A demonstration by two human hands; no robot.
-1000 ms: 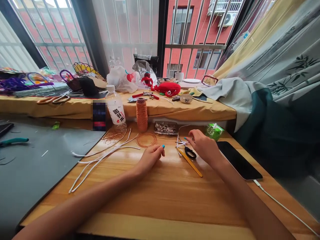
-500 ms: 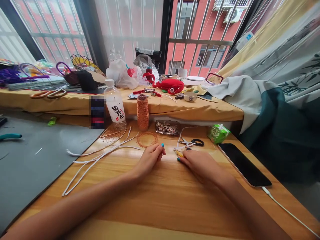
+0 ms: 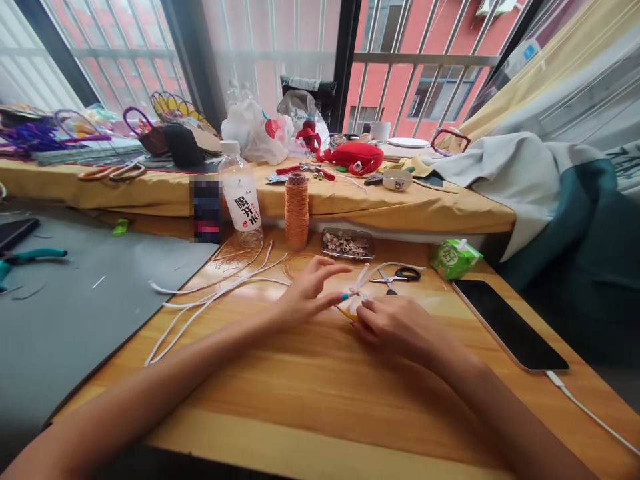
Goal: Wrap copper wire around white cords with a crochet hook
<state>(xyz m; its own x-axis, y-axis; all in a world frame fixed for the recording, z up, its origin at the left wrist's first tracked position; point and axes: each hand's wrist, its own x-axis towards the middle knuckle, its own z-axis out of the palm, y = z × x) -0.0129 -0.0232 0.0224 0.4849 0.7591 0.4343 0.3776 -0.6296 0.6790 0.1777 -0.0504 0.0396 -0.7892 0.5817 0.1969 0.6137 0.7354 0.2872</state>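
My right hand is closed, its fingertips pinching a short looped white cord. A thin yellow piece sticks out beside those fingers; I cannot make out its kind. My left hand reaches in from the left with fingers apart. Its blue-nailed thumb is at the cord's loop, and whether it touches is unclear. Just beyond the right hand lie black-handled scissors, opened. Several long white cords lie on the table to the left.
Behind the hands stand a cone of orange thread, a clear tray of small pieces and a plastic bottle. A green carton and a charging phone lie at the right. Teal-handled pliers rest on the grey mat.
My left hand has opened and moved towards the right hand. The white cord now shows between the two hands, lifted near the right fingertips. The view has shifted slightly.
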